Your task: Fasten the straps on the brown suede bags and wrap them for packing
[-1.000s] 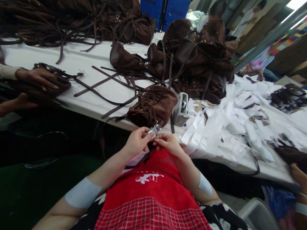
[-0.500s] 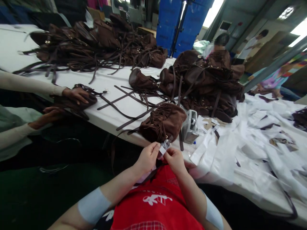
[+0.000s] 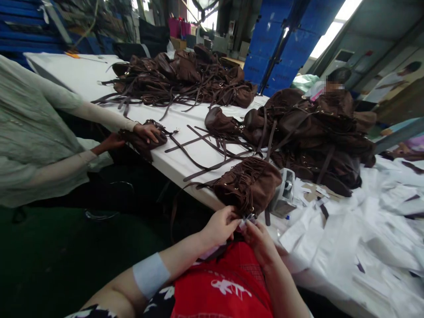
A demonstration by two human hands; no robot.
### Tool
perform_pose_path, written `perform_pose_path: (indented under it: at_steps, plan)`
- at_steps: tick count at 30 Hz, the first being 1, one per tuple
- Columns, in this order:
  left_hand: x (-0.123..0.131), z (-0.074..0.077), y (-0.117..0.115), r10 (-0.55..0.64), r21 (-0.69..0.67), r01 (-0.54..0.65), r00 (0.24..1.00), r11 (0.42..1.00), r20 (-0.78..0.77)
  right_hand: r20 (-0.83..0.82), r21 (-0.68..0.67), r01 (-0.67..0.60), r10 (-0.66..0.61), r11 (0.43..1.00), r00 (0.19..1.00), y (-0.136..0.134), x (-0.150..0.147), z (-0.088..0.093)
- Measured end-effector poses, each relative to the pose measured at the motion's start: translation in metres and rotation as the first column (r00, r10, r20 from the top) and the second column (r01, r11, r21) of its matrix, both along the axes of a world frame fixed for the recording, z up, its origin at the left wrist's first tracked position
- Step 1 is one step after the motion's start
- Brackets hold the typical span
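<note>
My left hand [image 3: 221, 227] and my right hand [image 3: 259, 237] meet at the table's near edge, fingers pinched together on a small white wrapped tag [image 3: 247, 218]. The tag hangs at the front of a brown fringed suede bag [image 3: 248, 184] that lies on the white table [image 3: 185, 152] just beyond my hands. Both hands are closed around the tag; its details are too small to make out. Long brown straps [image 3: 202, 154] trail leftward from the bag across the table.
A grey tape dispenser [image 3: 283, 193] stands right of the bag. White paper and plastic strips [image 3: 357, 234] cover the table's right side. Piles of brown bags [image 3: 318, 132] lie behind, with another brown pile [image 3: 185, 79] further back. At left, a co-worker's hands [image 3: 145, 131] hold another bag.
The view has tilted up and swung left, so my hands sit lower in the picture. My fingers have closed more tightly over the tag, right at the bag's edge. The co-worker's body has come into view.
</note>
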State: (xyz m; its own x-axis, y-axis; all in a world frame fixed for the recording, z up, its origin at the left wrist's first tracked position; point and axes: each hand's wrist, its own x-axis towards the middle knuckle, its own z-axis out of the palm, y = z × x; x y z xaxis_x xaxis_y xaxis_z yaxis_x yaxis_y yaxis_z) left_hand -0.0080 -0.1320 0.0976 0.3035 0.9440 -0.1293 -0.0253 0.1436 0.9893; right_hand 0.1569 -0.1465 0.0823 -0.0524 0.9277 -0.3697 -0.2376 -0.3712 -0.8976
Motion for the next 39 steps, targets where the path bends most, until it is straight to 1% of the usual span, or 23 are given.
perform_pose_path:
  at_steps: [2,4,7,9,11,12,14,16,17,19,20,22,23,24,25,26,28,29,31,33,36,39]
  plan:
    - [-0.001,0.003,-0.003,0.005,0.048,-0.003,0.999,0.999,-0.045,0.078,-0.004,0.013,-0.012,1.000,0.997,0.002,-0.005,-0.002]
    - [-0.007,0.004,-0.004,0.033,0.097,-0.024,0.995,0.995,-0.093,0.183,-0.014,-0.005,0.008,1.000,0.983,0.010,-0.010,-0.004]
    - [-0.026,0.001,-0.002,0.147,0.165,-0.119,0.974,0.979,-0.171,0.329,0.003,-0.028,0.025,1.000,0.944,0.031,-0.012,-0.007]
    - [-0.045,-0.006,0.001,0.283,0.232,-0.225,0.924,0.946,-0.257,0.414,0.066,-0.006,-0.022,0.998,0.910,0.052,-0.010,-0.005]
    - [-0.066,-0.014,0.004,0.420,0.292,-0.331,0.844,0.897,-0.334,0.481,0.134,0.024,-0.087,0.991,0.873,0.079,-0.005,0.000]
    - [-0.076,-0.018,0.004,0.467,0.312,-0.368,0.807,0.876,-0.362,0.498,0.156,0.036,-0.110,0.987,0.860,0.094,-0.003,0.005]
    - [-0.093,-0.024,0.005,0.523,0.335,-0.411,0.755,0.848,-0.396,0.506,0.173,0.042,-0.126,0.984,0.853,0.125,0.002,0.014]
    - [-0.104,-0.029,0.005,0.557,0.356,-0.434,0.719,0.827,-0.416,0.510,0.173,0.036,-0.121,0.984,0.852,0.148,0.004,0.021]
    - [-0.108,-0.032,0.005,0.576,0.371,-0.446,0.701,0.814,-0.421,0.512,0.171,0.034,-0.118,0.985,0.851,0.155,0.004,0.022]
    - [-0.113,-0.041,0.007,0.610,0.382,-0.476,0.643,0.792,-0.463,0.516,0.172,0.037,-0.122,0.984,0.848,0.160,0.004,0.021]
    - [-0.115,-0.048,0.008,0.614,0.362,-0.497,0.603,0.789,-0.510,0.518,0.177,0.044,-0.131,0.983,0.845,0.158,0.003,0.018]
    - [-0.120,-0.065,0.010,0.584,0.278,-0.550,0.524,0.788,-0.620,0.525,0.191,0.065,-0.158,0.979,0.836,0.147,0.005,0.010]
    - [-0.123,-0.074,0.011,0.554,0.223,-0.576,0.498,0.786,-0.667,0.531,0.205,0.084,-0.183,0.975,0.827,0.139,0.006,0.005]
    - [-0.127,-0.084,0.012,0.519,0.165,-0.597,0.489,0.785,-0.701,0.542,0.231,0.107,-0.219,0.967,0.812,0.129,0.009,0.001]
    - [-0.131,-0.093,0.012,0.484,0.106,-0.607,0.504,0.788,-0.715,0.554,0.268,0.130,-0.263,0.955,0.790,0.120,0.012,-0.003]
    - [-0.135,-0.101,0.011,0.445,0.045,-0.603,0.534,0.796,-0.719,0.567,0.315,0.148,-0.311,0.938,0.763,0.110,0.015,-0.007]
    - [-0.143,-0.113,0.007,0.347,-0.091,-0.563,0.621,0.821,-0.703,0.596,0.417,0.156,-0.399,0.895,0.697,0.090,0.021,-0.010]
    - [-0.147,-0.117,0.005,0.301,-0.151,-0.529,0.669,0.835,-0.680,0.612,0.456,0.144,-0.427,0.878,0.666,0.081,0.023,-0.011]
    - [-0.154,-0.121,-0.001,0.237,-0.225,-0.463,0.744,0.857,-0.625,0.646,0.490,0.105,-0.441,0.866,0.624,0.065,0.024,-0.009]
    - [-0.160,-0.122,-0.006,0.208,-0.251,-0.422,0.779,0.871,-0.591,0.670,0.491,0.065,-0.425,0.869,0.609,0.052,0.022,-0.006]
    - [-0.168,-0.121,-0.011,0.174,-0.257,-0.399,0.776,0.880,-0.607,0.684,0.451,0.012,-0.354,0.893,0.637,0.037,0.015,-0.006]
    - [-0.174,-0.120,-0.013,0.135,-0.243,-0.393,0.723,0.887,-0.677,0.700,0.376,-0.057,-0.243,0.925,0.672,0.022,0.010,-0.014]
